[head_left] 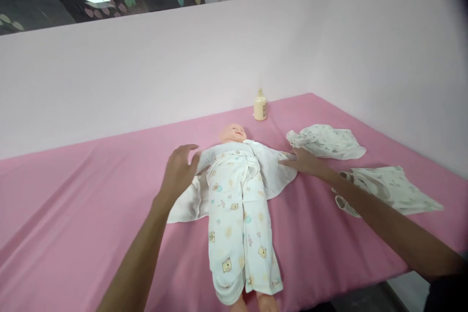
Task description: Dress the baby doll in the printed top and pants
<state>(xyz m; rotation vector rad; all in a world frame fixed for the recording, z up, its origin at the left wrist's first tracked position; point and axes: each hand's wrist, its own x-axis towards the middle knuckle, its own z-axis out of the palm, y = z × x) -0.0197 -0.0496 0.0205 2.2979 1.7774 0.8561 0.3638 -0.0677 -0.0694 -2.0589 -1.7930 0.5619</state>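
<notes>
A baby doll lies on its back, head toward the wall. It wears white print pants with little bears, and its bare feet show at the near end. A white baby shirt is spread open on both sides of its body. My right hand is at the shirt's right-hand sleeve, fingers closed on the cloth near the cuff. My left hand hovers by the left-hand sleeve, its thumb and fingers curved and apart; the fingertips come close to the sleeve end.
A pink sheet covers the table. A cream pump bottle stands near the back wall. To the right lie a crumpled white printed garment and a folded one, partly behind my right forearm. White walls bound the back and right.
</notes>
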